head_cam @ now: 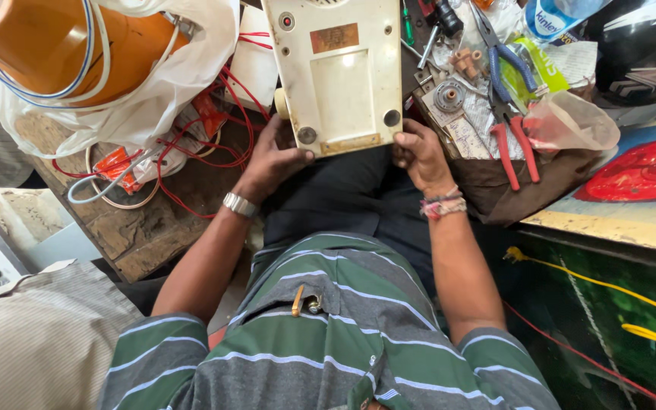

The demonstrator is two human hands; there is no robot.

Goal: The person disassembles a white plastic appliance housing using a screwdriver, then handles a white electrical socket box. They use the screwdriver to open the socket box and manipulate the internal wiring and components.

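Cluttered workbench [153, 235] crowds both sides. Left hand [271, 163] and right hand [419, 156] each clasp a near corner of cream appliance casing [339, 76]; pliers [514, 129] just beside.

A rectangular orange-brown label [335, 37] is fixed on the cream casing [339, 83]. A blue-and-white label [552, 19] is wrapped round a bottle [571, 9] at top right.
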